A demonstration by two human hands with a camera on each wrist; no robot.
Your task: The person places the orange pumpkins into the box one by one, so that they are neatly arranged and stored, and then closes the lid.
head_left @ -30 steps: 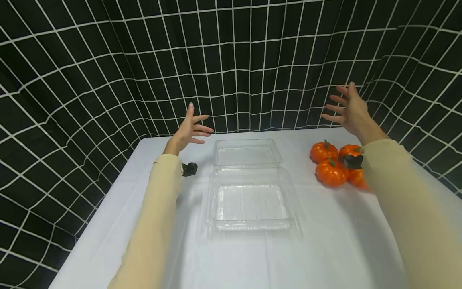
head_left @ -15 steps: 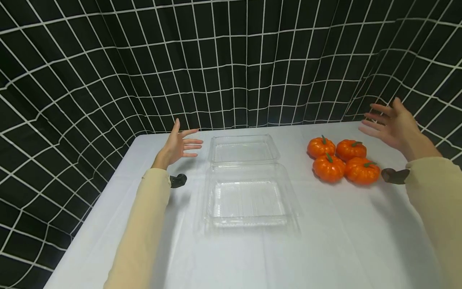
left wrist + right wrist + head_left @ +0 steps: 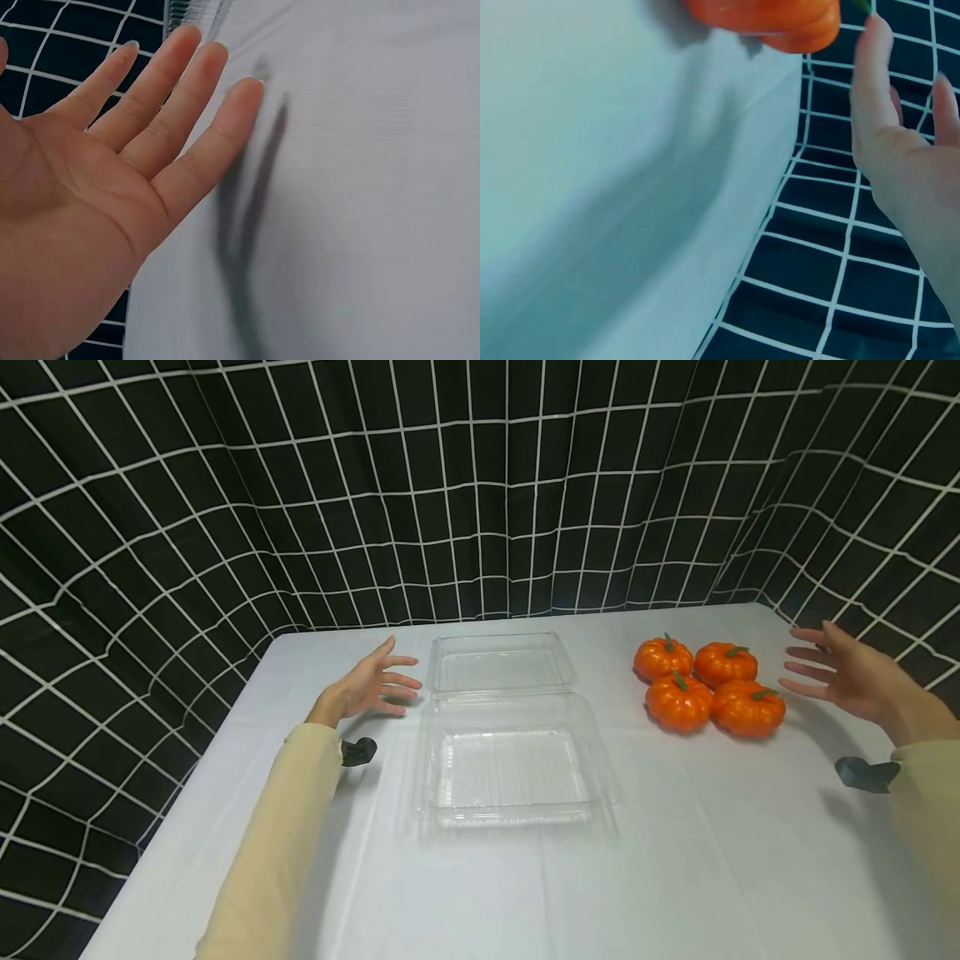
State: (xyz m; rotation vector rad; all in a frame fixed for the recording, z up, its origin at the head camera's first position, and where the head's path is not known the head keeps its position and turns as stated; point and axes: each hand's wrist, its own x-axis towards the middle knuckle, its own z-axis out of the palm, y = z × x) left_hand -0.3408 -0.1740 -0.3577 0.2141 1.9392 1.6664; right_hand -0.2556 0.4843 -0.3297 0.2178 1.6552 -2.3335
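My left hand [image 3: 367, 685] hovers just left of a clear plastic clamshell container [image 3: 431, 760], fingers spread and holding nothing. Its palm and straight fingers [image 3: 202, 142] fill the left side of the left wrist view. The container lies with its lid [image 3: 502, 668] folded back, away from me. To the right, my right hand [image 3: 847, 672] is held beside a cluster of several small orange pumpkins [image 3: 678, 703], fingers extended and apart from them. In the right wrist view, part of an orange pumpkin [image 3: 772, 19] shows at the top, left of that hand's fingertips.
A white cloth covers the table [image 3: 480, 902]. Black fabric [image 3: 480, 485] with a white grid hangs behind and along both sides, close to the table's edges. Each wrist carries a small dark camera mount [image 3: 358, 752].
The right hand has moved right and down, off from in front of the pumpkins, which now all show. The left hand has come down lower beside the container. The head view has tilted slightly.
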